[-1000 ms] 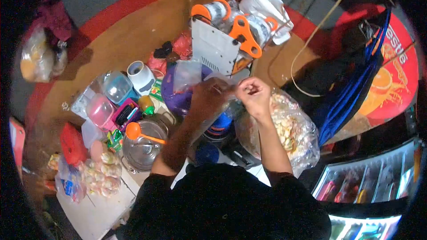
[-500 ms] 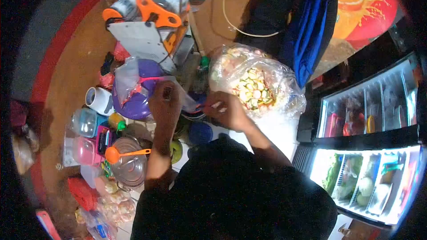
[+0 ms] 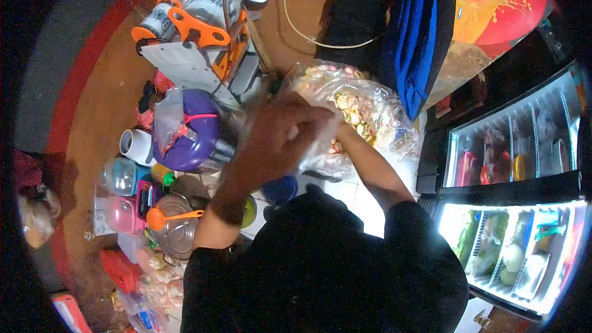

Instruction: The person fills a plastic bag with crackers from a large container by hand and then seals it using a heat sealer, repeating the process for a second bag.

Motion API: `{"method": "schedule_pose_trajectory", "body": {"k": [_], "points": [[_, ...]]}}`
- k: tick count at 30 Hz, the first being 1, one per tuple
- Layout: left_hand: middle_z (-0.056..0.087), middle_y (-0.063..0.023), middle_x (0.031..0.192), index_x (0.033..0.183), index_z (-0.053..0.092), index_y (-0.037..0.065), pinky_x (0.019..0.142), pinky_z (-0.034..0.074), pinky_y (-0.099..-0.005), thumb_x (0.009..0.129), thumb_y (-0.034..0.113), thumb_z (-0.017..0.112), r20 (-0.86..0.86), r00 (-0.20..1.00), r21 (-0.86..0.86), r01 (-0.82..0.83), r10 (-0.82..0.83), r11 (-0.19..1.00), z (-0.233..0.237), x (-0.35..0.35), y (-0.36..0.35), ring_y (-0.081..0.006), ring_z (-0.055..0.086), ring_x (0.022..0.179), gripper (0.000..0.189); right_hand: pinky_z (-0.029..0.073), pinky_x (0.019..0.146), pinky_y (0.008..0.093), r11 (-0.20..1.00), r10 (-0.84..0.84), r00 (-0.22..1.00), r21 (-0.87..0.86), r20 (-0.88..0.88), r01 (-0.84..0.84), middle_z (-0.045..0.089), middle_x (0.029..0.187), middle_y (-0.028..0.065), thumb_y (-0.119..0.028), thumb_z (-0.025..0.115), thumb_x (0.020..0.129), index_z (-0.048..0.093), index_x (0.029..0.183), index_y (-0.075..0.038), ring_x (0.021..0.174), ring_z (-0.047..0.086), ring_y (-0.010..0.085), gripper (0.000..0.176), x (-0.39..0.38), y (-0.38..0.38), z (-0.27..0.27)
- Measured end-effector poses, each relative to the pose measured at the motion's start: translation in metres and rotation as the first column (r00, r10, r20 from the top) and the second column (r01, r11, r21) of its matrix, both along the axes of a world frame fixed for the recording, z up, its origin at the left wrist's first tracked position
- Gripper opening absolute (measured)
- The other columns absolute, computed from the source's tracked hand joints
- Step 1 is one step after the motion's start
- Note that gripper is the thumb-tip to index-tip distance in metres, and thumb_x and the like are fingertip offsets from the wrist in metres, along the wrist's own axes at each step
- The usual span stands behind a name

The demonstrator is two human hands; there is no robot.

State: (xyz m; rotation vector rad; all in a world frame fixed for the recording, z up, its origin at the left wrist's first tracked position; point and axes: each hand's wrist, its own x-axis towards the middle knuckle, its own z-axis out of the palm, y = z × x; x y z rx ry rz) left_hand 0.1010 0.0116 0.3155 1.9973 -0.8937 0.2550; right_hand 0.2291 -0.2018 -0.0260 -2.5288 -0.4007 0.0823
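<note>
Seems mid-reach: right hand (image 3: 343, 135) at large clear plastic bag (image 3: 387, 106) of pale chopped pieces (image 3: 350, 110); blurred left hand (image 3: 276, 132) by thin translucent plastic (image 3: 316, 149). Can't tell either grip. Next move needs clearance from thin translucent plastic.

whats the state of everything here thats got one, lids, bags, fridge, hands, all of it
purple lid: on its container
orange ladle: lying down
green-capped bottle: capped
big clear bag: holding sliced food, mouth unclear
fridge: lit, stocked, doors unclear
left hand: blurred, grip unclear
right hand: partly hidden, grip unclear
</note>
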Motion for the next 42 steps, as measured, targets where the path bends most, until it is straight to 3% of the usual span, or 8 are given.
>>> {"method": "schedule_pose_trajectory", "body": {"k": [10,12,13,16,21,27,36,42], "points": [[0.067,-0.0159,0.08,0.094,0.067,0.005,0.064,0.052,-0.0354,0.085,0.013,0.064,-0.223,0.955,-0.034,-0.209,0.197,0.977,-0.103,0.034,-0.057,-0.0264,0.068,0.07,0.012,0.052,0.071,0.0351,0.954,-0.225,0.964,-0.168,0.142,0.247,0.07,0.088,0.011,-0.028,0.062,0.087,0.069,0.11,-0.012,0.076,0.065,0.0232,0.029,-0.064,-0.032,0.132],[0.067,-0.0163,0.078,0.092,0.067,0.006,0.064,0.053,-0.0379,0.086,0.015,0.064,-0.172,0.953,0.009,-0.251,0.249,0.968,-0.116,0.045,-0.062,-0.0288,0.068,0.07,0.012,0.051,0.08,0.0422,0.925,-0.292,0.944,0.205,-0.151,0.319,0.065,0.106,0.0205,-0.026,0.065,0.084,0.064,0.116,-0.007,0.092,0.066,0.032,0.037,-0.089,-0.048,0.163],[0.067,-0.0163,0.076,0.09,0.067,0.006,0.064,0.053,-0.0407,0.086,0.02,0.064,-0.088,0.954,0.04,-0.286,0.288,0.958,-0.12,0.049,-0.065,-0.0309,0.067,0.07,0.014,0.049,0.065,0.0296,0.824,-0.356,0.924,0.421,-0.14,0.381,0.069,0.083,0.0097,-0.02,0.064,0.089,0.068,0.107,-0.002,0.07,0.061,0.0124,0.026,-0.092,-0.053,0.147],[0.066,-0.0166,0.074,0.087,0.067,0.007,0.066,0.053,-0.0453,0.086,0.027,0.064,-0.042,0.939,0.182,-0.328,0.34,0.927,-0.127,0.06,-0.079,-0.034,0.067,0.071,0.02,0.049,0.076,0.0331,0.686,-0.509,0.859,0.578,-0.055,0.443,0.068,0.093,0.0177,-0.024,0.064,0.088,0.07,0.101,-0.002,0.086,0.065,0.0266,0.026,-0.117,-0.07,0.161],[0.066,-0.0169,0.074,0.083,0.066,0.008,0.067,0.053,-0.0476,0.083,0.029,0.065,-0.017,0.915,0.304,-0.38,0.404,0.874,-0.147,0.074,-0.109,-0.036,0.066,0.073,0.022,0.043,0.068,0.021,0.41,-0.656,0.755,0.831,-0.019,0.377,0.061,0.079,-0.0018,-0.01,0.069,0.086,0.064,0.097,-0.001,0.074,0.05,0.0053,0.015,-0.139,-0.04,0.215],[0.068,-0.0156,0.083,0.082,0.066,0.007,0.071,0.053,-0.0442,0.081,0.02,0.063,-0.171,0.945,0.118,-0.262,0.28,0.958,-0.153,0.083,-0.117,-0.0342,0.067,0.077,0.013,0.048,0.062,0.0316,0.724,-0.652,0.683,0.539,0.33,0.43,0.063,0.076,0.0087,-0.016,0.07,0.081,0.063,0.085,-0.004,0.068,0.061,0.0207,0.014,-0.144,-0.033,0.2],[0.068,-0.0186,0.08,0.085,0.069,0.003,0.075,0.052,-0.0415,0.084,0.02,0.059,-0.235,0.972,0.057,-0.005,0.018,0.998,-0.156,0.077,-0.116,-0.0358,0.066,0.077,0.02,0.051,0.064,0.0418,0.878,-0.468,0.857,0.005,0.215,0.478,0.067,0.079,0.0151,-0.018,0.071,0.073,0.065,0.083,-0.006,0.072,0.065,0.0332,0.017,-0.139,-0.04,0.213],[0.066,-0.0215,0.079,0.092,0.069,0.005,0.074,0.052,-0.0462,0.086,0.022,0.058,-0.154,0.988,0.146,0.009,0.014,0.989,-0.17,0.077,-0.11,-0.0366,0.066,0.078,0.021,0.053,0.066,0.0432,0.863,-0.506,0.847,0.12,0.166,0.492,0.066,0.075,0.0158,-0.019,0.071,0.073,0.063,0.08,-0.004,0.07,0.067,0.033,0.019,-0.134,-0.033,0.226]]}}
